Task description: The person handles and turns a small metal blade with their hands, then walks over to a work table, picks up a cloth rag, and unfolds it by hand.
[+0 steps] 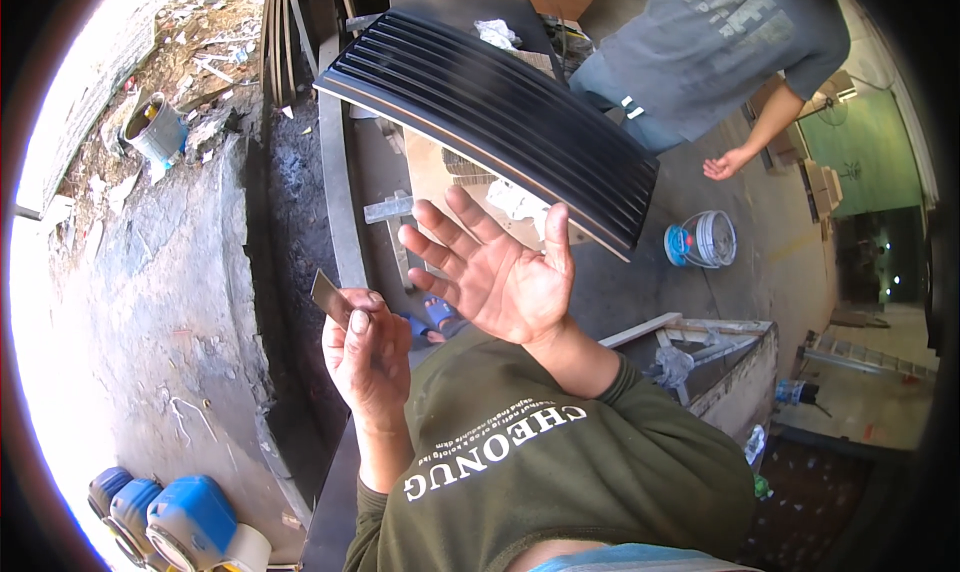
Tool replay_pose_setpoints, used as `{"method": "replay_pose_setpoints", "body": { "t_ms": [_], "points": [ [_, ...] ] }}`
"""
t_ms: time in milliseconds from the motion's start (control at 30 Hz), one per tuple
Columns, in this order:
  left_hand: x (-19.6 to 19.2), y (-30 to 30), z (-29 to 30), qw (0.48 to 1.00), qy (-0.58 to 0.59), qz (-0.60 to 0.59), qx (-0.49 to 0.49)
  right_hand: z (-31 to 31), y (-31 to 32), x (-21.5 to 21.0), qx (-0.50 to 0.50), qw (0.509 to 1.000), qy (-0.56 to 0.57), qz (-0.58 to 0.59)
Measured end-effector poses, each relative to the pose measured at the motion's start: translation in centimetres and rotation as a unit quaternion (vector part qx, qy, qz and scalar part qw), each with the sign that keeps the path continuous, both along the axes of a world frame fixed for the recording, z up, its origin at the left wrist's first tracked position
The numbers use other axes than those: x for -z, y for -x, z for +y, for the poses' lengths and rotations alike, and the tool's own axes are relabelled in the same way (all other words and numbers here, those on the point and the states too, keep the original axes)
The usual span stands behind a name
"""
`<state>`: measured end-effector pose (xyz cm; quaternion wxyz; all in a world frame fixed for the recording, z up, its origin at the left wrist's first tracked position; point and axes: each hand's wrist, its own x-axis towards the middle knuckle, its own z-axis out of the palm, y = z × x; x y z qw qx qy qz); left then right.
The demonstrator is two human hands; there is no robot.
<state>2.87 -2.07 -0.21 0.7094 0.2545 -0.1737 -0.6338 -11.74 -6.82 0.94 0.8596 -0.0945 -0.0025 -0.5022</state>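
Observation:
My left hand pinches a small flat, rectangular grey-brown piece between thumb and fingers; I cannot tell if it is a scraper blade or folded sandpaper. Palm up and fingers spread, my right hand holds nothing. Just beyond it lies a long glossy black ribbed panel with a pale wood-coloured edge, tilted across a stand. In the picture the right fingertips come close to its near edge; contact does not show. Crumpled white material sits partly under the panel.
Another person stands at the far right, one hand hanging open. A bucket is on the floor there. A framed box stands by my right elbow. To the left, a rough concrete ledge carries a pail; blue drums stand lower left.

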Motion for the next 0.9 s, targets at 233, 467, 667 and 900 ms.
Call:
{"method": "replay_pose_setpoints", "body": {
  "t_ms": [233,467,667,900],
  "points": [
    [0.4,0.2,0.0,0.999,0.035,-0.022,0.009,0.2,0.0,-0.3,0.011,1.0,-0.011,-0.001],
    [0.8,0.2,0.1,0.999,0.018,-0.03,-0.001,0.0,0.2,-0.2,0.016,0.999,-0.044,-0.009],
    [1.0,0.2,-0.1,1.0,0.021,-0.006,0.012,-0.2,0.6,0.4,0.023,0.998,-0.05,0.008],
    [1.0,0.0,0.3,0.998,0.049,0.027,0.032,0.4,1.1,0.8,-0.003,0.997,-0.055,-0.057]
  ]
}}
